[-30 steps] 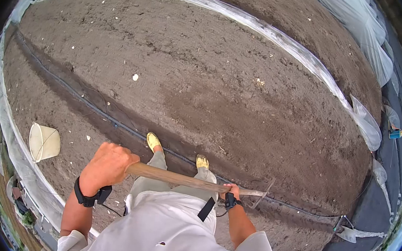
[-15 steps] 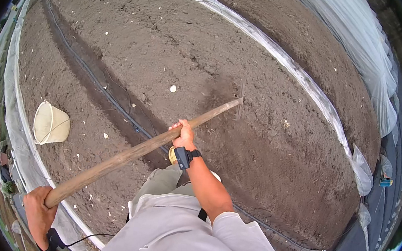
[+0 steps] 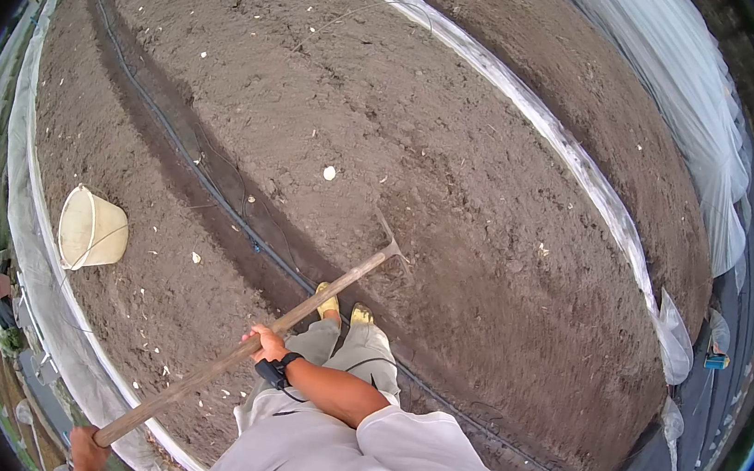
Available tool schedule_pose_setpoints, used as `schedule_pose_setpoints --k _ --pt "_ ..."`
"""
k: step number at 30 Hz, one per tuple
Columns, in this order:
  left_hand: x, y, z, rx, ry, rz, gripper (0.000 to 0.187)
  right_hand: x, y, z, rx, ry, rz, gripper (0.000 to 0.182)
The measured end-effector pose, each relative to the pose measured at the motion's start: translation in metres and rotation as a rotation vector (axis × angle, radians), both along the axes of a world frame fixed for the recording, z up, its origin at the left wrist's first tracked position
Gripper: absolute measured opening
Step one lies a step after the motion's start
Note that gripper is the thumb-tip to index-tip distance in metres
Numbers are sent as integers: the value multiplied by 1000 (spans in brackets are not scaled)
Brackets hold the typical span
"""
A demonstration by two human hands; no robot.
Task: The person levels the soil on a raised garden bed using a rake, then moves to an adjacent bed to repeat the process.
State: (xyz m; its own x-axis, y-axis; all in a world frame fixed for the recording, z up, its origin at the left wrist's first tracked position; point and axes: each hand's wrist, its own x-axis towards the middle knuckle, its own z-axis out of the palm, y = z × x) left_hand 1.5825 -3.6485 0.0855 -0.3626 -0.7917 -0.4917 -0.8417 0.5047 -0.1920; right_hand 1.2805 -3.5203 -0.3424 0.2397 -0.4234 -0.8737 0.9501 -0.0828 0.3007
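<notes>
I hold a long wooden-handled rake (image 3: pixel 193 384) slantwise in front of my body. My left hand (image 3: pixel 87 452) is closed round the butt end of the handle at the lower left, partly cut off by the dark view edge. Further up the shaft, my right hand (image 3: pixel 266 344) is wrapped round it, a black device strapped on that wrist. The narrow crosswise head (image 3: pixel 393 247) rests at the soil surface just beyond my yellow shoes (image 3: pixel 361 314); whether it has teeth is hard to make out.
A cream bucket (image 3: pixel 93 229) stands on the soil at left. A dark hose (image 3: pixel 184 150) runs along a furrow and past my feet. White plastic sheeting (image 3: pixel 556 133) borders the bed, with more sheeting (image 3: pixel 665 73) at upper right. Pale bits, such as a white piece (image 3: pixel 329 173), dot the soil.
Both hands have drawn the rake back toward my body, down and left. Its head has come closer to my feet, and both shoes now show.
</notes>
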Motion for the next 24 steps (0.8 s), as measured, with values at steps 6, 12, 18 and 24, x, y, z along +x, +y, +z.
schedule_pose_setpoints --k 6,12,18,24 --pt "-170 26 -169 204 129 -269 12 -203 155 -94 128 356 -207 18" --pt "-338 107 -178 524 304 -449 16 -357 309 -41 582 653 -271 25" --pt "-334 88 -123 341 352 -430 20 -311 271 -42 546 550 -327 20" --pt "-247 11 46 61 290 -130 30 -192 26 40 53 232 -356 12"
